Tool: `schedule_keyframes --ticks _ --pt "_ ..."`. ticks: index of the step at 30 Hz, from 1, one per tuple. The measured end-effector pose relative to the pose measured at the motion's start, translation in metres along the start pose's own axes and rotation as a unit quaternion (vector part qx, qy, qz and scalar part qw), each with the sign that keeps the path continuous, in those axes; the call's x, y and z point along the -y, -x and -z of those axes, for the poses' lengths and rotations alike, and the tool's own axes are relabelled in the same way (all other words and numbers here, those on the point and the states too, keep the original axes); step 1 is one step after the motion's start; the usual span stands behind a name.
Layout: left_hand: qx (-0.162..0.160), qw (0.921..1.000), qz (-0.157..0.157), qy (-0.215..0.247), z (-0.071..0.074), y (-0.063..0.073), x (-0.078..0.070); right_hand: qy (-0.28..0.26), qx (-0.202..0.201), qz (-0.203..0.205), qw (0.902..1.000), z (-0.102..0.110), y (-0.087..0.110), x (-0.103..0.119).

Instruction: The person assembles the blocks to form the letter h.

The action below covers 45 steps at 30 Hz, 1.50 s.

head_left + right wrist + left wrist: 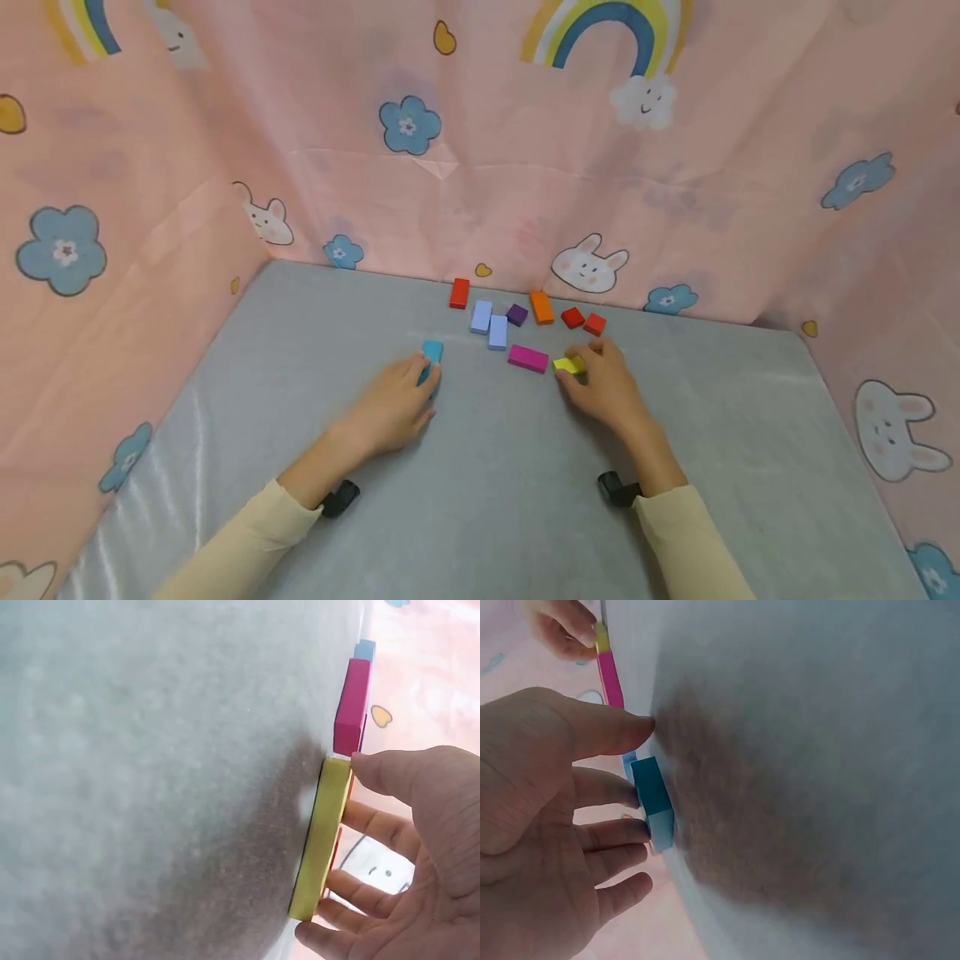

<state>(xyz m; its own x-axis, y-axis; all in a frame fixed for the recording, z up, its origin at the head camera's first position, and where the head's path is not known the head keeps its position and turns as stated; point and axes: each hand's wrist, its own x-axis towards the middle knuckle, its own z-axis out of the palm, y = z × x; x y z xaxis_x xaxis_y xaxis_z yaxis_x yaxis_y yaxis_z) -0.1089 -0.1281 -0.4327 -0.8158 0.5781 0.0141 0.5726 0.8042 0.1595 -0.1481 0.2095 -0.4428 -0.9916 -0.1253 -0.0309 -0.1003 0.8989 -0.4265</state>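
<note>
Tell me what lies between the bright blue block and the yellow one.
In the head view, the magenta block lies between them, close to the yellow block; the direct stretch from it to the bright blue block is bare gray tabletop.

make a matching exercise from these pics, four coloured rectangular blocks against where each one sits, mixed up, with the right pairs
Column A
1. teal rectangular block
2. yellow rectangular block
3. magenta rectangular block
4. orange rectangular block

Column B
a. between a small purple block and a small red block
b. touched by the left hand
c. just left of the yellow block in the head view
d. touched by the right hand

Right pairs: 1-b, 2-d, 3-c, 4-a
</note>
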Motion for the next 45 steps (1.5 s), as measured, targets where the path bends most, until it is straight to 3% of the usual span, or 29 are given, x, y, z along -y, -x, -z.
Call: schedule_keyframes --ticks 8,12,15,21,31,36,45 --pt "0.012 0.9996 0.002 0.027 -0.002 0.004 -0.009 0.029 -0.02 -0.053 0.9979 -0.001 0.005 -0.005" --pt "0.017 0.9987 0.005 0.047 -0.002 0.0 0.002 0.04 -0.027 -0.071 0.9963 -0.001 0.007 -0.004" --pt "0.04 0.9972 0.007 0.063 -0.002 -0.002 0.012 0.039 -0.026 -0.075 0.9961 -0.001 0.007 -0.002" --pt "0.041 0.996 0.006 0.079 0.0 -0.002 0.023 0.047 -0.027 -0.075 0.9957 0.0 0.007 0.002" --pt "0.03 0.9951 0.006 0.094 -0.003 -0.003 0.029 0.053 -0.042 -0.062 0.9958 -0.001 0.011 0.004" --pt "0.024 0.9966 0.003 0.078 -0.002 0.002 0.026 0.036 -0.054 -0.049 0.9967 -0.003 0.012 0.003" --pt "0.001 0.9978 -0.04 0.052 -0.004 0.023 0.012 -0.011 -0.056 -0.019 0.9982 0.008 0.017 0.003"
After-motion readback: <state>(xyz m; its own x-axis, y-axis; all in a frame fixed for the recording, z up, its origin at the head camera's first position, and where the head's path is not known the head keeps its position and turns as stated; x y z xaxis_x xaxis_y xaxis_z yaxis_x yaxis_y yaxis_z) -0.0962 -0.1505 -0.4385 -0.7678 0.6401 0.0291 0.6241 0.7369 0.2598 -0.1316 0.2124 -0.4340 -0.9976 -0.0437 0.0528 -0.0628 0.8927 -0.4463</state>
